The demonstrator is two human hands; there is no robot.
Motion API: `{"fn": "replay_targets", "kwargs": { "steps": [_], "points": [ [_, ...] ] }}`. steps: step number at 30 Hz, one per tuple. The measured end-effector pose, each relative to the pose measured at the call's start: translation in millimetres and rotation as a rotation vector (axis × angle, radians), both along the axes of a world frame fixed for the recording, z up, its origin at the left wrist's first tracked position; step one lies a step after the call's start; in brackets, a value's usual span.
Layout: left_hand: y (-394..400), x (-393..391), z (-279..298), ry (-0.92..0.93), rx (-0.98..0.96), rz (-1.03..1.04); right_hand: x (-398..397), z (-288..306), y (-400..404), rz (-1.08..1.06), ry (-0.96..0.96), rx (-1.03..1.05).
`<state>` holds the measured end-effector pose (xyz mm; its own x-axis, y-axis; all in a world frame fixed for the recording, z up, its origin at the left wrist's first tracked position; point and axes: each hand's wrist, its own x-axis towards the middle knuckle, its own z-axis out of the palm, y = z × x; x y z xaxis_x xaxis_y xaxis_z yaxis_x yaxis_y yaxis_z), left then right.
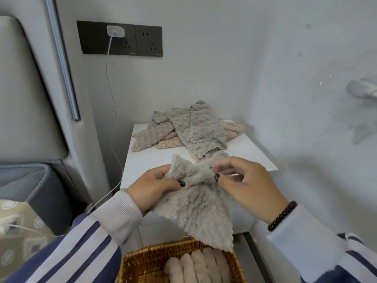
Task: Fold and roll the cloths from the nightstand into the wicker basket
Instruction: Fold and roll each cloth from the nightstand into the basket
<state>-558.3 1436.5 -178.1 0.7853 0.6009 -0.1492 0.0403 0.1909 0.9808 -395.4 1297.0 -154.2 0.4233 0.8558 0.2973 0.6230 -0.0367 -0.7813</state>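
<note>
A fluffy grey cloth [201, 209] hangs in the air over the front edge of the white nightstand [146, 160]. My left hand [152, 189] grips its upper left part between thumb and fingers. My right hand [247, 184] pinches its upper right part. The cloth's lower corner droops toward the wicker basket [142, 260] below, which holds several rolled beige cloths [196, 266]. A pile of grey and beige cloths [187, 129] lies at the back of the nightstand.
A white charger [115, 31] sits in a dark wall socket panel, its cable [114, 123] hanging down left of the nightstand. A padded headboard and a bed stand at the left. Walls close in behind and to the right.
</note>
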Motion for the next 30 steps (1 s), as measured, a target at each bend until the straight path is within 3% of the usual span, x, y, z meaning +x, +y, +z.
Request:
{"fn": "replay_targets", "kwargs": {
  "steps": [3, 9, 16, 23, 30],
  "points": [
    [0.6, 0.1, 0.5, 0.016, 0.052, -0.056, 5.3, -1.3, 11.5, 0.022, 0.046, -0.078],
    [-9.7, 6.3, 0.6, 0.069, 0.209, -0.243, -14.7, 6.7, 10.8, 0.35, -0.17, -0.296],
    [-4.1, 4.1, 1.0, 0.031, 0.322, -0.169, -9.1, -0.3, 12.9, 0.3, -0.274, -0.26],
    [-1.6, 0.0, -0.8, -0.037, 0.345, -0.139, -11.2, -11.2, 11.4, 0.332, -0.222, -0.27],
    [-0.9, -3.7, 2.1, -0.041, 0.392, 0.037, -7.0, -6.4, 11.7, 0.035, -0.425, -0.112]
  ]
}}
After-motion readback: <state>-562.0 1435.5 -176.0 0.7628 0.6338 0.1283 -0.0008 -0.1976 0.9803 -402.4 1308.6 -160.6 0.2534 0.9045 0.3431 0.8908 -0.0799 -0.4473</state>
